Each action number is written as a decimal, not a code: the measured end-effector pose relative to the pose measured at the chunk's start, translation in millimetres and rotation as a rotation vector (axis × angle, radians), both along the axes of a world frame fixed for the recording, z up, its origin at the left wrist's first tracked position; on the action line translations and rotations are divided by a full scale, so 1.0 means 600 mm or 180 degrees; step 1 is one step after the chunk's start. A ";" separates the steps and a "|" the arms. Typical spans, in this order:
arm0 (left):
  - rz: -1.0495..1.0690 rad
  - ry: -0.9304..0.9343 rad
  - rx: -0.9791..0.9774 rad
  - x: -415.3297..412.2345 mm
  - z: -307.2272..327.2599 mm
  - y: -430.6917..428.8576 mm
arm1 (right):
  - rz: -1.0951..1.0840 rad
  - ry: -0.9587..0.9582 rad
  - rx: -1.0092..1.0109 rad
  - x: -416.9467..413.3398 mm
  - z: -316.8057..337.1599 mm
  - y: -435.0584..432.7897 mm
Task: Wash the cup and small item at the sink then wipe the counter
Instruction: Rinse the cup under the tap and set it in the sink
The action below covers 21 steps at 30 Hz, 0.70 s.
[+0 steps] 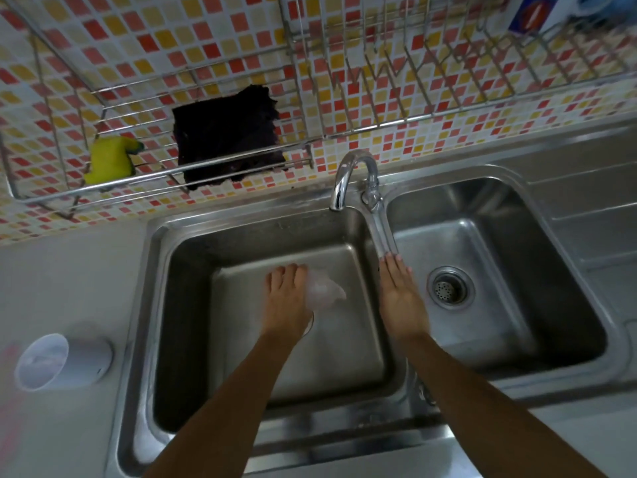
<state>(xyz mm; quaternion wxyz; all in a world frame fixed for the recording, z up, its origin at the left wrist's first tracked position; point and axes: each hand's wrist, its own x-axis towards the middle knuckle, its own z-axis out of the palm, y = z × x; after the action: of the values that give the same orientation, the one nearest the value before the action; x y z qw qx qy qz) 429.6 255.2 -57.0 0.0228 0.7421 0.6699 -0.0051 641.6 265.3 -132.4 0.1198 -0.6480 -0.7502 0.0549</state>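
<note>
Translucent, blurry small item [324, 292] pinched by left hand [286, 303] fingers [275, 274]; right hand [401, 305] fingers [393, 268] flat, together.

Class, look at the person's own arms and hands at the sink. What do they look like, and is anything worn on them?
The left arm and right arm are bare to the picture's edge, with no sleeves showing. The left hand and right hand have no gloves, rings, watch or bracelet visible. The nails look short.

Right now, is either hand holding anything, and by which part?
The left hand grips a small translucent plastic item by its left side; blur hides more. The right hand holds nothing.
</note>
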 end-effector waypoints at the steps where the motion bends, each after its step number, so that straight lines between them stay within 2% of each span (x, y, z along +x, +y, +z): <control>1: -0.0116 0.0164 0.0030 -0.003 -0.003 -0.002 | 0.0002 -0.0012 -0.0022 0.000 0.001 0.000; 8: -0.0605 0.1119 0.0267 -0.021 0.000 -0.009 | 0.0011 -0.0087 -0.0015 -0.003 0.001 -0.002; 13: -0.0934 0.1535 0.0424 -0.034 0.006 -0.002 | -0.0024 -0.0059 0.0059 -0.001 -0.006 -0.002; 21: -0.0482 0.1332 0.0488 -0.055 0.025 0.000 | 0.0033 -0.0116 0.0266 -0.004 -0.005 -0.002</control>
<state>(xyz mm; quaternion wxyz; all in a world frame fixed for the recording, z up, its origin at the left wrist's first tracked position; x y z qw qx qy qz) 396.8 255.4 -42.2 -0.1735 0.7725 0.6009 -0.1097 639.1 263.9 -135.4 0.1327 -0.6394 -0.7572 0.0123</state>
